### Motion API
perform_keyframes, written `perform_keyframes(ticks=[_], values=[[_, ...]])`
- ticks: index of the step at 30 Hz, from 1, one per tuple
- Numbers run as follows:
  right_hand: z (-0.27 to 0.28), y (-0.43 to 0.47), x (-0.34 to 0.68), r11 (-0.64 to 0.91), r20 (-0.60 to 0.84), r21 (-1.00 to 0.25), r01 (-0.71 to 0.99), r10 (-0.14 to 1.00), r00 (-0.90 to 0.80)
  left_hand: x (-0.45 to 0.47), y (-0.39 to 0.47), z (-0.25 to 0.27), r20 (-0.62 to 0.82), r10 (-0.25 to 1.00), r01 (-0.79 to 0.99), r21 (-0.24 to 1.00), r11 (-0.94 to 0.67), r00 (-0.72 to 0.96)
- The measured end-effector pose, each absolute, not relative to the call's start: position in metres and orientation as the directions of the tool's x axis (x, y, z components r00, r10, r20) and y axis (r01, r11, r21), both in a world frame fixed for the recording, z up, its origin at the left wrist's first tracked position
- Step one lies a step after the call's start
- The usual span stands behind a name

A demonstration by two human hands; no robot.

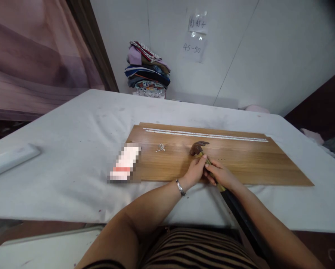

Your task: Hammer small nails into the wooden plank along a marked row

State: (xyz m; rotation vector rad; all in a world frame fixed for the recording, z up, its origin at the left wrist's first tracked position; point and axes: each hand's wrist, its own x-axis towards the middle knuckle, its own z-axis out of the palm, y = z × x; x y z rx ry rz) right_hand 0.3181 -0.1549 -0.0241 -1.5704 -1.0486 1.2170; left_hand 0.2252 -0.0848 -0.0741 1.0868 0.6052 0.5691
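both hands [195, 172] [222, 174] hold a hammer [234, 205]; the board [257, 164] bears nails [161, 147].

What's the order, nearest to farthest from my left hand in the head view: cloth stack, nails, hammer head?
1. Hammer head, just beyond your left hand.
2. Nails, left on the board.
3. Cloth stack, far back by the wall.

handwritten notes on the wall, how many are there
2. The upper note, with Chinese characters, is on the wall beyond the table; the lower note, reading "45-50", is directly below it. Neither is covered.
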Motion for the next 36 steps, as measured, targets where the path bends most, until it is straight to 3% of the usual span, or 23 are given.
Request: perform_keyframes(ticks=[36], values=[[-0.0275,-0.1580,0.3197,-0.242,-0.219,-0.963,0.123,0.960,0.171,0.2235,-0.0864,-0.0709,-0.147,0.693,-0.130,0.934,0.331,0.706]])
